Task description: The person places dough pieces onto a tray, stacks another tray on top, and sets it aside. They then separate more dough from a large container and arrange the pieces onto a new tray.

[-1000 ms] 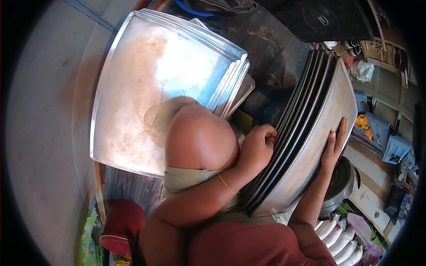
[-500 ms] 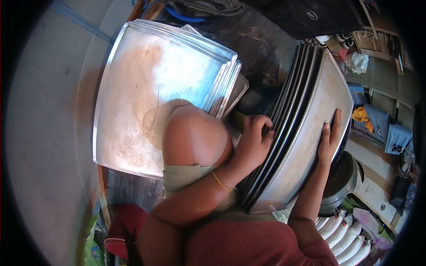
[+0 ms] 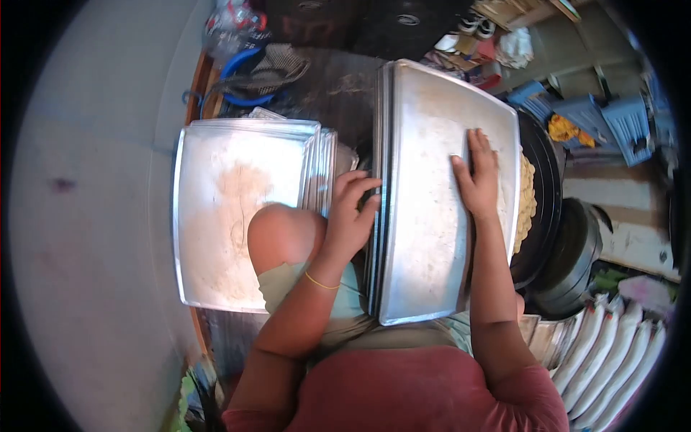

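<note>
The stack of square silver metal trays (image 3: 425,216) is propped on the lap between the two hands, its broad top face turned towards the camera and its layered rims shown on the side of the left hand. A second pile of like silver trays (image 3: 230,209) is laid flat just beyond the left hand, partly covered by a bare knee (image 3: 281,234). It can be judged that the trays are split between the two piles, several already laid flat and several left in the held stack; no tray is seen apart from either. A round black pan (image 3: 545,216) with pale yellow food (image 3: 527,201) is set close past the right hand, touching or nearly touching the stack's far edge, so little room is left there. A dark metal pot (image 3: 576,259) is crowded in below it. Only a narrow gap is left between the two piles. The left hand (image 3: 349,216) is bent, its fingers hooked on the rims. The right hand (image 3: 476,176) is pressed flat, fingers straight and close together, on the top tray.
</note>
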